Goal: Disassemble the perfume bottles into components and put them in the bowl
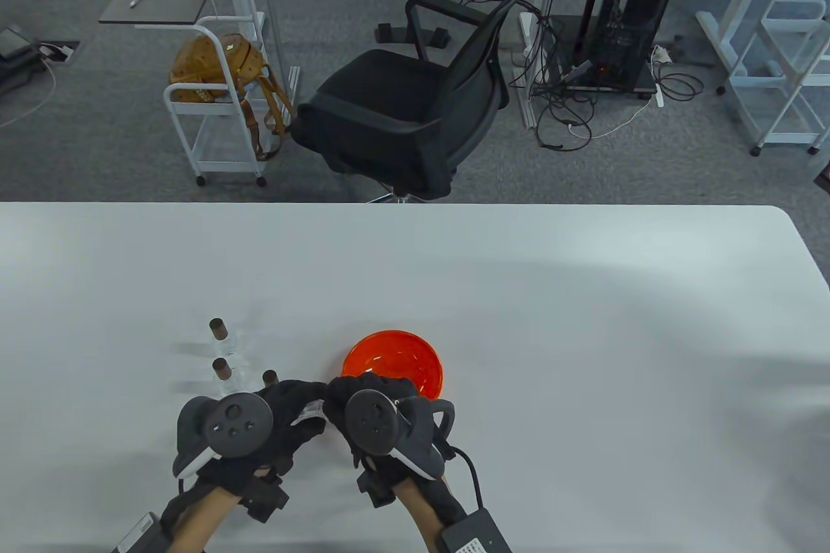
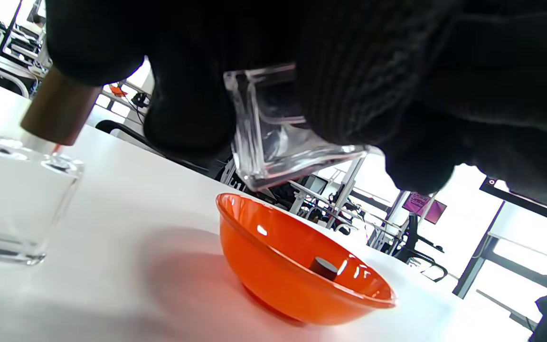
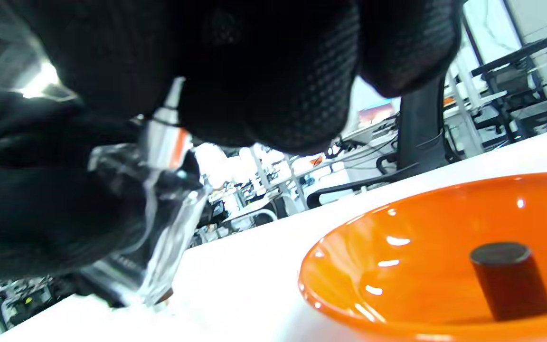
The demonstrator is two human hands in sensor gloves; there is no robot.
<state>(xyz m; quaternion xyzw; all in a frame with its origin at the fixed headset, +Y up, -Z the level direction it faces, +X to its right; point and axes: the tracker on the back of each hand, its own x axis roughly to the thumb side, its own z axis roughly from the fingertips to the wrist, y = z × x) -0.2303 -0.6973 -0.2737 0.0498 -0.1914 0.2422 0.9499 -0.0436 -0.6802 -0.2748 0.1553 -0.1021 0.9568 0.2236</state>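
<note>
My left hand (image 1: pixel 295 404) grips a clear square glass perfume bottle (image 2: pixel 278 137), tilted and lifted off the table just left of the orange bowl (image 1: pixel 415 355). My right hand (image 1: pixel 353 394) meets it, and its fingers (image 3: pixel 264 85) close over the top of the silver spray neck (image 3: pixel 164 137) on that bottle (image 3: pixel 159 228). A dark brown cap (image 3: pixel 511 280) stands inside the bowl (image 3: pixel 349 266), also seen as the cap (image 2: pixel 325 268) in the left wrist view. The trackers hide the held bottle in the table view.
Three more clear bottles with brown caps stand left of the hands: the far one (image 1: pixel 217 327), the middle one (image 1: pixel 222 369) and the near one (image 1: pixel 270 376), which shows close by in the left wrist view (image 2: pixel 17 199). A black office chair (image 1: pixel 415 105) stands beyond the table's far edge.
</note>
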